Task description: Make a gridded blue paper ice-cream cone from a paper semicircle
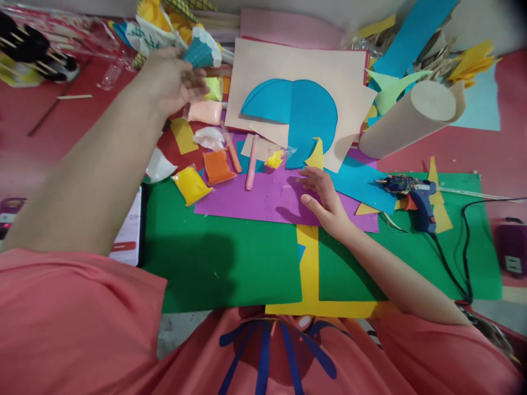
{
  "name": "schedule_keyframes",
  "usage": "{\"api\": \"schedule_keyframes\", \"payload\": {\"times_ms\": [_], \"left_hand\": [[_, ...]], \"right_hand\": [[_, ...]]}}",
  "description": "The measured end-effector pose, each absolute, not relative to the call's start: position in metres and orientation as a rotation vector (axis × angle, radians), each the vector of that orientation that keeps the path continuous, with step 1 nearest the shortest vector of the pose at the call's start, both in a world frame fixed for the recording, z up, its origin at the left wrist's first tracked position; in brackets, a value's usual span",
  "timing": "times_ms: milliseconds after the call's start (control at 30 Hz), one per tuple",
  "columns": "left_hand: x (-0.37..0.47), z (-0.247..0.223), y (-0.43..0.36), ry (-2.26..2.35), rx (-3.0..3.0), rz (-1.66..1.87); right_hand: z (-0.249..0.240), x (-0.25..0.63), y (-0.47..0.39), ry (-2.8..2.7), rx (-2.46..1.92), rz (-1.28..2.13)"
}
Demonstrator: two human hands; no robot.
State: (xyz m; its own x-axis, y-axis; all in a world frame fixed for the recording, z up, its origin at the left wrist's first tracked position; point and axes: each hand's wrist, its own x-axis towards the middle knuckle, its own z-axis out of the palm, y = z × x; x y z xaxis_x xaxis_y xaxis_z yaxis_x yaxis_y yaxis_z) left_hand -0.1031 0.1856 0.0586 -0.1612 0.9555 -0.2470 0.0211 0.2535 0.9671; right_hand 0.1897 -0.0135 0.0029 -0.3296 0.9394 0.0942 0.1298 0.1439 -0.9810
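Observation:
My left hand reaches to the far left, its fingers loosely apart and slightly blurred. It is at a bundle of patterned fabric or paper in yellow, white and blue-green; whether it touches this cannot be made out. Just below the fingers lie a lime-green packet and a pale pink packet. My right hand hovers over or rests on the purple sheet, palm turned inward, fingers spread and holding nothing. Near its fingertips are a yellow paper scrap and a small bag of yellow clay-like material.
Blue paper cut-outs lie on a beige sheet. Orange and yellow packets sit nearer. A glue gun with its cord lies right, below a beige paper roll. A phone is beside my left arm.

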Motion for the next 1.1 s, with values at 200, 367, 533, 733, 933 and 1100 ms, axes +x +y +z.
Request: {"api": "schedule_keyframes", "payload": {"times_ms": [200,367,533,733,933,1100], "left_hand": [[-0.101,0.063,0.177,1.437,0.723,1.281],[-0.084,0.068,0.155,1.365,0.811,1.316],[-0.044,0.048,0.148,1.3,1.209,1.142],[-0.02,0.035,0.175,1.719,1.548,0.949],[-0.015,0.043,0.183,1.648,1.351,0.853],[-0.018,0.062,0.167,1.556,1.225,1.075]], "right_hand": [[0.003,0.189,-0.013,-1.652,-1.072,1.253],[0.004,0.189,-0.013,-1.686,-1.096,1.231],[0.003,0.189,-0.013,-1.716,-1.118,1.195],[0.003,0.189,-0.012,-1.734,-1.112,1.17],[0.003,0.188,-0.011,-1.738,-1.122,1.158],[0.002,0.188,-0.011,-1.73,-1.105,1.154]]}}
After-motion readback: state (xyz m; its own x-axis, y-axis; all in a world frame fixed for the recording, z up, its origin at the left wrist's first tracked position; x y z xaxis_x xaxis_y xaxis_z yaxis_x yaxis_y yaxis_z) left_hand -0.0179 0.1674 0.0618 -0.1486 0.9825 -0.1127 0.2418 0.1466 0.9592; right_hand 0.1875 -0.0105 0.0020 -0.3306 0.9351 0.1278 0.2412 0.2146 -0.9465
